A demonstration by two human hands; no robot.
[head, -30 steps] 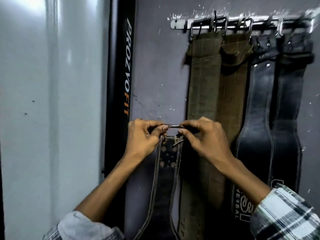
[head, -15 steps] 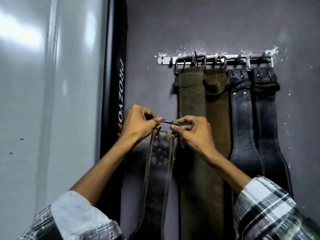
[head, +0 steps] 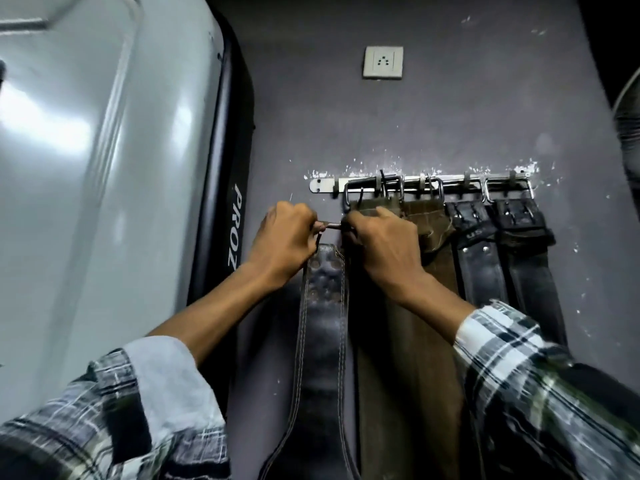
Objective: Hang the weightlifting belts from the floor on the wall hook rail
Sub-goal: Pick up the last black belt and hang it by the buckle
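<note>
now both hands have risen w/ the dark stitched belt (head: 323, 327) since a sec ago, when they sat well below the hook rail (head: 420, 184); its buckle (head: 333, 225) is just under the rail's left end, beside the two olive belts (head: 412, 306) and two black belts (head: 505, 271) already hung. left hand (head: 282, 242) and right hand (head: 382, 249) each pinch one end of the buckle bar, fingers curled round it, strap dangling between the forearms. prob the last lift before hooking; a bare hook at the left end isn't clear from this angle.

Both hands (head: 332, 244) pinch dark belt's (head: 323, 317) buckle (below rail (head: 450, 183)).
</note>
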